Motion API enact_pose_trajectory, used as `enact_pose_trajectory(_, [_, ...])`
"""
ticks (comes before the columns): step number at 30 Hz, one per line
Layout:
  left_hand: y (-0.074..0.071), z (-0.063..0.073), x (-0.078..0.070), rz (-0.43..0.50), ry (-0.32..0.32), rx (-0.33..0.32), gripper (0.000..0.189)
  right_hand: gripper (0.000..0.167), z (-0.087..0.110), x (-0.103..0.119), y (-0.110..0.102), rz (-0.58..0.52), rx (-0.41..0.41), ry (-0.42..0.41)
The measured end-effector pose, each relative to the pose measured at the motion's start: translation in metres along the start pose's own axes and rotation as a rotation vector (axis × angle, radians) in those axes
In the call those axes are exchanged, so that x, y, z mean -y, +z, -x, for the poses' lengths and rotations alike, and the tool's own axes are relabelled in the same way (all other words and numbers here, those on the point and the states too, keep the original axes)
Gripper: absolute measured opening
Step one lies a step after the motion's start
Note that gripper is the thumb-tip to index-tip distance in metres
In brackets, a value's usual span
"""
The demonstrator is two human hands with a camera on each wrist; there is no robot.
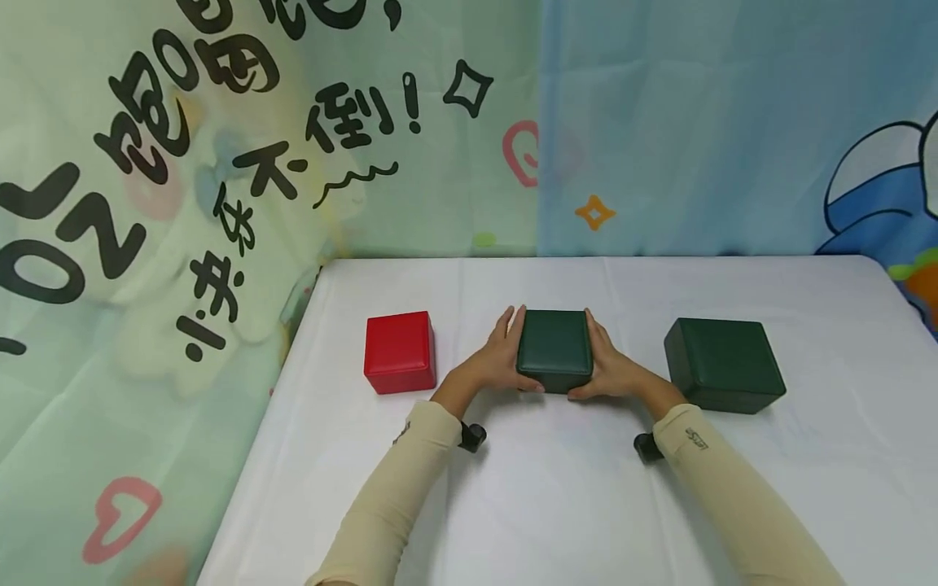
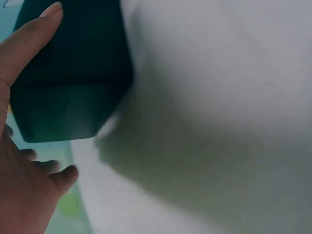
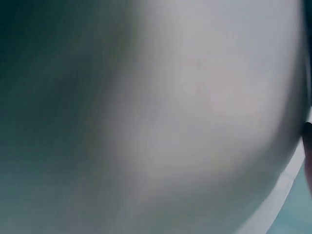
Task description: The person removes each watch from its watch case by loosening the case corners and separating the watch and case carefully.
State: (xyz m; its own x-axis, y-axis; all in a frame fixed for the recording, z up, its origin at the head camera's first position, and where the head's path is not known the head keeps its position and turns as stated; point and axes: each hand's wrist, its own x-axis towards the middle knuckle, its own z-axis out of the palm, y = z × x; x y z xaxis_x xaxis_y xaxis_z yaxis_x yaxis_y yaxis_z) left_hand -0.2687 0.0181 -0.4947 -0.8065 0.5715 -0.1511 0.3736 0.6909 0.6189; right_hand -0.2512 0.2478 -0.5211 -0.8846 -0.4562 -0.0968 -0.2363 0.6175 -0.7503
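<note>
Sleeves (image 1: 388, 500), held box (image 1: 554, 342), red box (image 1: 399, 350), green box (image 1: 725, 358)

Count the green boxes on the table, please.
2. One green box is between the left hand and the right hand; the second green box stands right of both.

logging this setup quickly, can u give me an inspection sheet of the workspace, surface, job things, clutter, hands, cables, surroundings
Surface: white-covered table, faintly creased.
Job's things: middle green box between the hands, contact with the table unclear; red box to its left and another green box to its right.
Clutter: nothing seen.
Hands: left hand on the middle box's left side, right hand on its right side; dark wrist devices on both arms.
Cables: nothing seen.
Surroundings: green and blue printed backdrop with black lettering.
</note>
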Motion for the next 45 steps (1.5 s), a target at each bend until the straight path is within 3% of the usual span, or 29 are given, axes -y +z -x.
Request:
enact_pose_trajectory(4, [-0.015,-0.008,-0.007,-0.216,0.024,0.044,0.122,0.132,-0.005,0.004,-0.004,0.025,0.023,-0.003])
enact_pose_trajectory(8, [-0.02,-0.014,-0.009,-0.322,0.04,0.098,0.116,0.13,-0.007,0.004,-0.005,0.024,0.039,-0.011])
enact_pose_trajectory(28, [-0.038,-0.019,-0.015,-0.332,0.051,0.122,0.109,0.128,-0.012,-0.001,-0.003,0.012,-0.01,-0.083])
enact_pose_trajectory(35, [-0.043,-0.023,-0.015,-0.263,0.025,0.162,0.108,0.129,-0.009,0.0,-0.001,0.012,-0.016,-0.088])
enact_pose_trajectory(45, [-0.051,-0.03,-0.02,-0.192,-0.033,0.274,0.105,0.132,-0.002,0.003,-0.002,0.055,0.01,-0.07])
